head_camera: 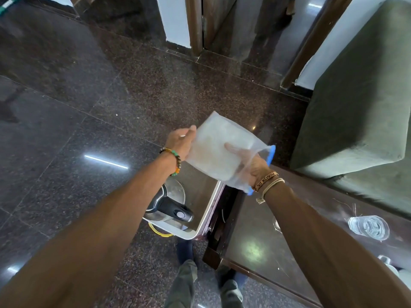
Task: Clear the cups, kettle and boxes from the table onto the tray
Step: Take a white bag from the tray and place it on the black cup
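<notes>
Both hands hold one translucent plastic box (219, 150) w/ a blue lid edge, in the air above the far end of the tray (205, 221); box is tipped, its broad face toward the camera, long axis running from upper left down to lower right.

Left hand (181, 142): fingers closed against the box's left edge, thumb side up. Right hand (246, 162): seen through the plastic, fingers spread flat along the box's lower right side near the blue edge, so clamped on it; exact thumb position can't be told, blurred by the plastic.

Tray sits beside the table's (262, 236) left edge, lower than the tabletop; kettle (168, 205) already stands in the tray's near-left part, handle toward the person. Free tray floor lies directly beneath and just behind the box, i.e. straight down from the fingers; probably enough room, though the box hides part of it.

Still on the table: a clear glass cup (369, 227) well to the right, plus white crockery (393, 267) at the right frame edge, partly cut off.

Judgement: step in hand is setting the box down; task approx. midway. Next move calls for levelling the box, then lowering clear of the kettle; right hand is nearer the remaining cups.
</notes>
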